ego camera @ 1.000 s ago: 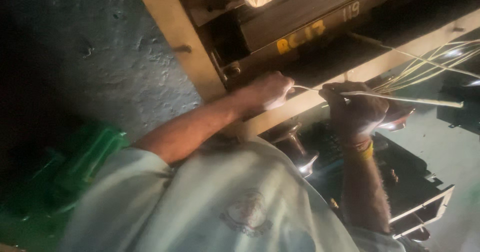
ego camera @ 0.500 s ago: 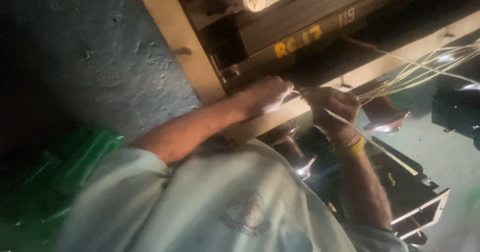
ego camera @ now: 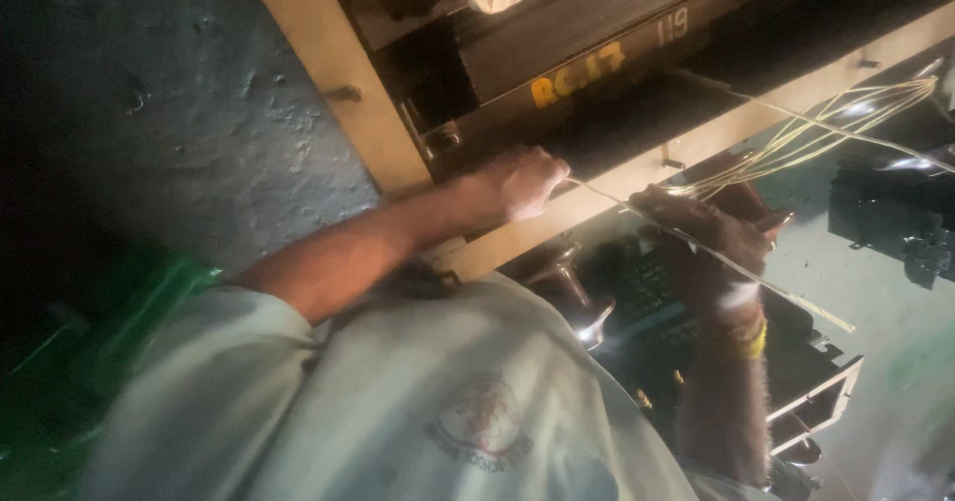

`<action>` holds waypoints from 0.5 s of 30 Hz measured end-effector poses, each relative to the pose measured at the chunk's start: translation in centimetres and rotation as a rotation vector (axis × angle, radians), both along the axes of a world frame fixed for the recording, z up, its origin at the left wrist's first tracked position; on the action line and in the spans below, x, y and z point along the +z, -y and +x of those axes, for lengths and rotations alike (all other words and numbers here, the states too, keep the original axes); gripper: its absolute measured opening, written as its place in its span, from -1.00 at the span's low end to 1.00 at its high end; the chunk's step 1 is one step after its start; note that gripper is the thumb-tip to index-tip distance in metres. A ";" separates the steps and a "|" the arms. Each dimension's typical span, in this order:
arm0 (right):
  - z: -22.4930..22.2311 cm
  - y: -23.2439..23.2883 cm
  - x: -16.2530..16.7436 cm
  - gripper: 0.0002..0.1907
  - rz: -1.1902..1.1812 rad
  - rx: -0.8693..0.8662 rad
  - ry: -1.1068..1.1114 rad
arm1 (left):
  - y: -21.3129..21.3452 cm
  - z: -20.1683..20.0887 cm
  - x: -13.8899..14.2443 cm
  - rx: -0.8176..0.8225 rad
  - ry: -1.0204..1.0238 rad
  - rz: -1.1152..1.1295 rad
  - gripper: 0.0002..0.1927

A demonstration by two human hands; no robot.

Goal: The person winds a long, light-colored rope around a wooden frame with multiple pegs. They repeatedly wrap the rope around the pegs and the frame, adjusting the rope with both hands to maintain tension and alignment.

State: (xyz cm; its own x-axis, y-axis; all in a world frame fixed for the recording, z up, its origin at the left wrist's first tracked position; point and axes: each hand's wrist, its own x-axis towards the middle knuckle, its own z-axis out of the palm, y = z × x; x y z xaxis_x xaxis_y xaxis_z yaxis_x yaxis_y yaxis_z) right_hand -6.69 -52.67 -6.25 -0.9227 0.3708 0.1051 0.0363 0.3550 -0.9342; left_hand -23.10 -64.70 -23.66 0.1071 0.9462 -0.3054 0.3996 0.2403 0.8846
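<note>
Moved: right hand [ego camera: 701, 224] sits lower than before, fist closed on the strands [ego camera: 826, 128].
Left hand [ego camera: 522, 180]: pinching one strand's end.
Room: wooden frame [ego camera: 637, 173], rough grey wall [ego camera: 199, 113].
Hidden: dim light blurs the fingers.

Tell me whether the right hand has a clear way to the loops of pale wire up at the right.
Probably yes: the right hand already sits on the wire strands, and the wire loops lie just beyond it with nothing visible between them.
</note>
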 end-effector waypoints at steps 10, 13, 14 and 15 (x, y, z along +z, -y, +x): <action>-1.7 1.4 -1.5 -0.78 -0.044 -0.035 -0.289 | 0.4 -0.7 1.4 0.000 -0.009 0.067 -0.81; -1.8 2.3 2.8 -0.83 0.408 -0.105 0.115 | 0.6 -0.7 1.3 0.039 0.035 -0.033 -0.83; -1.4 2.2 4.0 -0.84 0.594 -0.140 0.189 | 0.6 -0.6 1.3 0.046 0.047 -0.098 -0.83; -1.1 1.9 4.7 -0.85 0.784 -0.170 0.257 | 0.5 -0.5 1.2 0.070 0.025 -0.040 -0.83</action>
